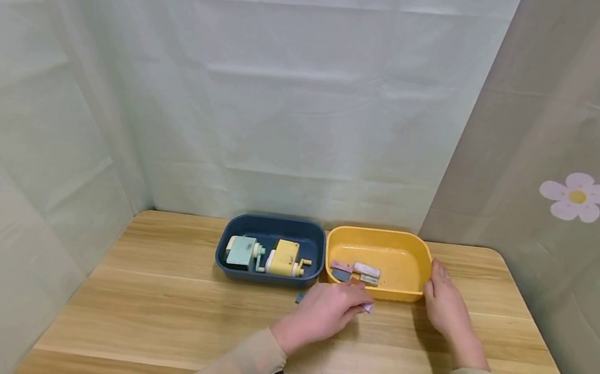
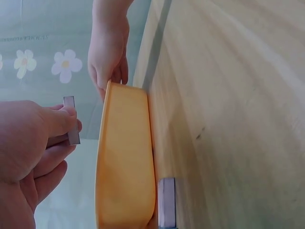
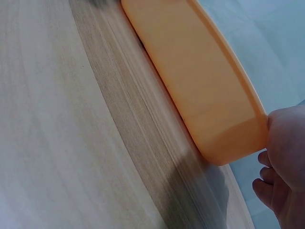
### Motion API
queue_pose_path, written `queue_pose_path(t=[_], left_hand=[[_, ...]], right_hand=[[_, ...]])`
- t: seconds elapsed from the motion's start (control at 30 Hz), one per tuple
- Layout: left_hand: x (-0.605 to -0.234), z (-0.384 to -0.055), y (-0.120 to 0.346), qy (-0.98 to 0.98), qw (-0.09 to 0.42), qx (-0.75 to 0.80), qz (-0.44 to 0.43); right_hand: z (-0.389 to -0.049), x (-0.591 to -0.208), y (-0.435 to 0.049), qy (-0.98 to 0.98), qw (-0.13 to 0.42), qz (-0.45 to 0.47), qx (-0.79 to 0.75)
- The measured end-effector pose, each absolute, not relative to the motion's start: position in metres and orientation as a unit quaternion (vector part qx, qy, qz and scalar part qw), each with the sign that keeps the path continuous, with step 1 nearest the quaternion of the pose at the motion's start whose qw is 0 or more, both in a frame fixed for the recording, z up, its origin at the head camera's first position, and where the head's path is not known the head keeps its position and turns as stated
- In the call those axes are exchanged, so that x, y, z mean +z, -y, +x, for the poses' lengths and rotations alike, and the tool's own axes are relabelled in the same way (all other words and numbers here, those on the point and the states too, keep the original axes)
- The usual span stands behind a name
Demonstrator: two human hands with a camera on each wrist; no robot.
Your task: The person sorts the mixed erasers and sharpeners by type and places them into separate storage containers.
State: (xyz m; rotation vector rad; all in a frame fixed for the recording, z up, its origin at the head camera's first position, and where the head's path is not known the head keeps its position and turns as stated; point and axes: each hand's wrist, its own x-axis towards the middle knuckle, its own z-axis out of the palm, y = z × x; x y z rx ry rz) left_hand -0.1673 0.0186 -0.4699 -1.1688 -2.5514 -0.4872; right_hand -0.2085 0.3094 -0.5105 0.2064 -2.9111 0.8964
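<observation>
My left hand [image 1: 323,312] pinches a small lilac eraser [image 2: 72,120] between thumb and fingers, just in front of the yellow bin [image 1: 406,295]. Inside that bin, several small erasers [image 1: 366,270] in pink, white, blue-grey and orange lie at the left end. My right hand [image 1: 446,304] grips the bin's right end at the rim, thumb against the wall in the right wrist view. Another greyish eraser [image 2: 167,202] lies on the table beside the bin, and a blue-grey piece [image 1: 300,298] shows partly behind my left hand.
Touching the yellow bin on its left is a navy bin [image 1: 263,278]. It holds a light-blue crank pencil sharpener [image 1: 241,251] and a yellow one [image 1: 285,258]. Both bins stand near the back edge of the wooden table [image 1: 159,308], before a hanging curtain [image 1: 310,117].
</observation>
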Motion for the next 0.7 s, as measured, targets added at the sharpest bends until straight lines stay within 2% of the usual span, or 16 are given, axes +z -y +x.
queue_pose_path(t=[0.2, 0.7], left_hand=[[-0.467, -0.177, -0.018, 0.899, 0.158, -0.166, -0.374], [-0.470, -0.200, -0.019, 0.920, 0.145, -0.172, -0.321]], right_hand=[[-0.209, -0.512, -0.310, 0.952, 0.046, 0.066, 0.295], [-0.209, -0.512, -0.309, 0.953, 0.046, 0.064, 0.291]])
